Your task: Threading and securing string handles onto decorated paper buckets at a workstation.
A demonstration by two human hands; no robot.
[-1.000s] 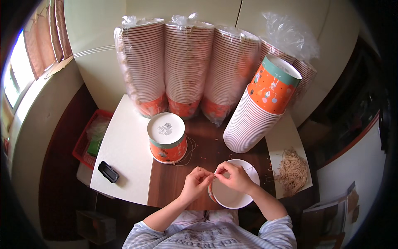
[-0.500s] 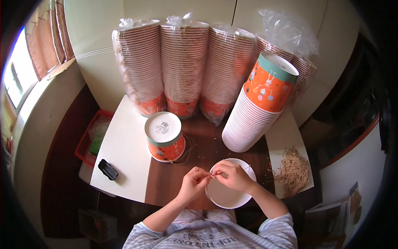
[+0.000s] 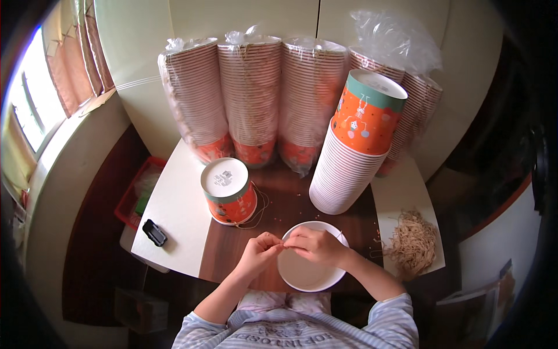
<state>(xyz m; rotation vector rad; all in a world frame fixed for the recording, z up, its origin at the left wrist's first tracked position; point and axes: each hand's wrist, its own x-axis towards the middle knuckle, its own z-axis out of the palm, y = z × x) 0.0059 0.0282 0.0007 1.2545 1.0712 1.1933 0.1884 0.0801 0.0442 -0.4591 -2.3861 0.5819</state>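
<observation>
My left hand (image 3: 260, 253) and my right hand (image 3: 318, 246) meet fingertip to fingertip over the left rim of a white paper bucket (image 3: 308, 274). Both are closed in a pinch; whatever sits between the fingertips is too small to make out. The bucket's open mouth faces up toward me, and a thin strand shows by its right rim, behind my right hand. To the left, an orange and green paper bucket (image 3: 231, 206) stands upside down, with a loop of thin cord (image 3: 263, 209) hanging at its right side. A heap of tan cord (image 3: 411, 241) lies on the right.
A tall leaning stack of nested buckets (image 3: 347, 168) stands behind my right hand. Several plastic-wrapped stacks (image 3: 250, 99) line the back against the wall. On the table's (image 3: 174, 203) left part lies a small black plastic case (image 3: 154, 232); beyond that edge sits a red basket (image 3: 129, 203).
Both hands stay pinched together over the bucket, with small finger shifts. The whole view has shifted slightly; the inverted bucket and the stacks stand as before.
</observation>
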